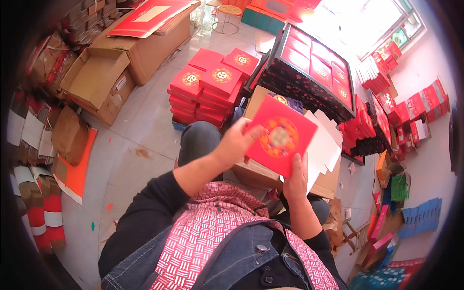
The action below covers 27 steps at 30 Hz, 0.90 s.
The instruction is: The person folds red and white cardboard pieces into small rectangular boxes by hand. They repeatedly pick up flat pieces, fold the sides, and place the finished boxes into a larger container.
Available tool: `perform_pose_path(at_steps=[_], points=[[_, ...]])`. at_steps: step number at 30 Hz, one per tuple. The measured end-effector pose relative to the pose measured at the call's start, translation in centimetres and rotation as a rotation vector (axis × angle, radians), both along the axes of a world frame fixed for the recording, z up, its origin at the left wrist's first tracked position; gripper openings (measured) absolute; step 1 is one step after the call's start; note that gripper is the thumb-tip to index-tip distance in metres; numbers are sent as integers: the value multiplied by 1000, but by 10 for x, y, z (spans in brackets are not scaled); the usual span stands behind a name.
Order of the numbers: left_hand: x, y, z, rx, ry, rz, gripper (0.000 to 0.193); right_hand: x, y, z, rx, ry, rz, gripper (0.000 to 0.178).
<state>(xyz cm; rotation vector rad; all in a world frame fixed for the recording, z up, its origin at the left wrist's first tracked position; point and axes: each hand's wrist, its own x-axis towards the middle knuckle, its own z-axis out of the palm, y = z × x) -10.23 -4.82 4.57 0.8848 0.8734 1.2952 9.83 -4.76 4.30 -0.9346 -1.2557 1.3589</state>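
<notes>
A seated person, seen from above, holds a flat square red box (280,136) with a round gold medallion on its lid. Both hands are clamped on this box, holding it up over the lap, tilted so one corner points away from the body. The left hand (237,142) grips the box's left edge, fingers wrapped onto the lid. The right hand (296,181) pinches the lower corner from beneath, thumb lying up along the red face. The two hands are apart, one on either side of the box, and about equally close to it; the left takes more of the lid. Being square, the box has no clear long axis; its face is turned up toward the person.

Just behind the box lies a stack of white die-cut card sheets (325,145) resting on an open brown carton (263,171) that sits across the knees. Farther out on the pale floor, beyond the left knee, stands a pile of matching red boxes (210,84). To the right of that leans a large black tray (314,72) lined with red lids. Brown cardboard cartons (104,79) sit well apart at the left, and more red and blue packaging crowds the right side of the room.
</notes>
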Motion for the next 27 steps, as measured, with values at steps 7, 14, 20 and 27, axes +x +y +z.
perform_pose_path(at_steps=[7, 14, 20, 27], points=[[-164, 116, -35, -161, -65, 476, 45, 20, 8, 31, 87, -130, -119, 59], [-294, 281, -112, -12, 385, 826, 53, 18, 17, 21, -28, -222, -127, 62], [-313, 342, -149, -284, 512, 540, 62, 23, 36, 20, -92, -259, -182, 62], [-294, 363, -138, -400, 1093, 104, 72, 49, 35, 5, 41, -568, -207, 48]])
